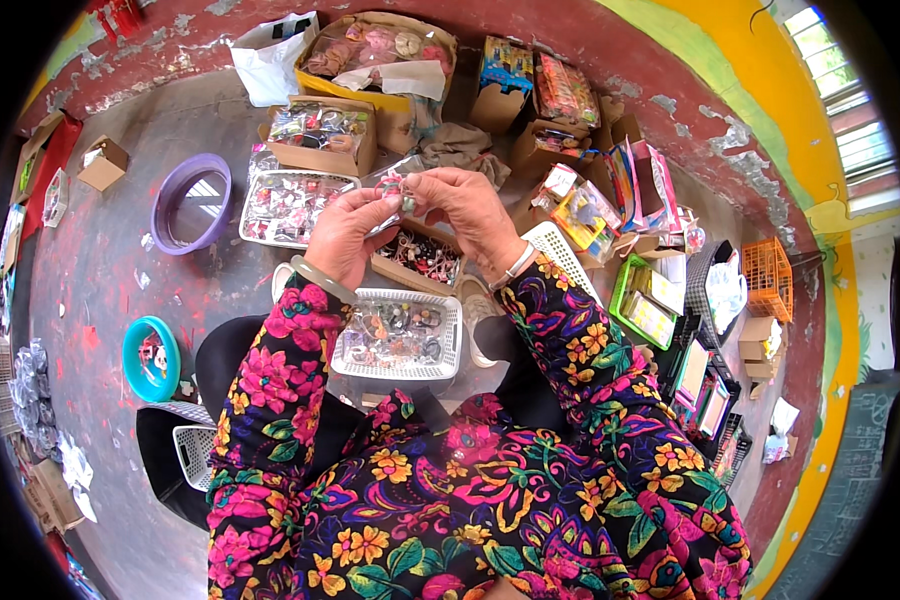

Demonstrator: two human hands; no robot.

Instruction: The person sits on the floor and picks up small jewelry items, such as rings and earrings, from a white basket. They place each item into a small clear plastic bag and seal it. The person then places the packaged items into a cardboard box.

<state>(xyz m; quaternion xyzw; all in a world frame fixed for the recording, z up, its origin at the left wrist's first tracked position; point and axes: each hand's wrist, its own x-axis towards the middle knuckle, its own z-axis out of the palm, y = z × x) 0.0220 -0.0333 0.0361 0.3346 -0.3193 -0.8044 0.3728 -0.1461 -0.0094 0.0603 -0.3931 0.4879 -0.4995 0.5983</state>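
Note:
My left hand point(342, 238) and my right hand point(468, 212) meet in front of me, fingertips pinched close together. Between them is a small clear plastic packet point(391, 184) with something pink and green in it; its exact kind is too small to tell. Both hands grip it near its edges. Below the hands, between my legs, stands a white plastic basket point(395, 375) holding several small clear packets. Just beyond it, partly hidden by my hands, a shallow cardboard box point(398, 273) holds a pile of small dark and red pieces.
Past my left hand stand a white basket point(270, 240) and a cardboard box point(352, 160), both full of packets. A purple tub point(159, 215) and a turquoise basin point(130, 362) sit at left. At right are a green basket point(620, 305) and an orange crate point(768, 280).

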